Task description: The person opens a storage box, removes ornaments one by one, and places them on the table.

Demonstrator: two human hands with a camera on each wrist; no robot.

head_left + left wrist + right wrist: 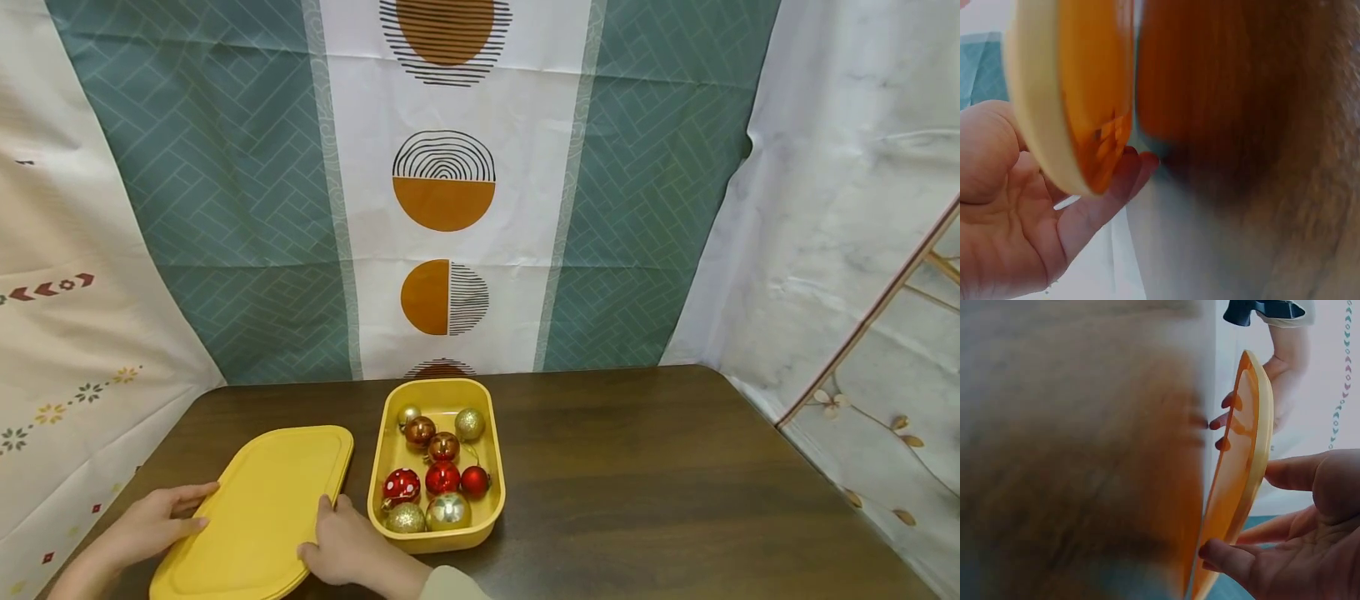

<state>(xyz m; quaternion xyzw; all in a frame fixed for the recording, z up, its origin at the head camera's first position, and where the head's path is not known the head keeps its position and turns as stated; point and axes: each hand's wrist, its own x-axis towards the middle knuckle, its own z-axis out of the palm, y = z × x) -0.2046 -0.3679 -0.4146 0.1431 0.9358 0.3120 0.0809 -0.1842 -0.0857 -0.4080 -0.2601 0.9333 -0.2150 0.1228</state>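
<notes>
A flat yellow lid (262,508) with rounded corners is held between both hands at the left of the table. At its left edge the left hand (153,525) grips it, thumb over the top; in the left wrist view its fingers (1094,212) reach under the lid. The right hand (345,542) pinches the opposite edge, and the right wrist view shows its thumb (1291,472) on top and fingertips beneath. Right beside that hand stands a yellow box (435,543) without a cover. It holds several Christmas baubles, among them a red one with white dots (402,485) and a gold one (448,511).
The dark brown wooden table (637,483) extends to the right of the box. Behind it hangs a green and white patterned cloth (450,250), with a cream cloth (75,333) on the left and a marbled one (825,250) on the right.
</notes>
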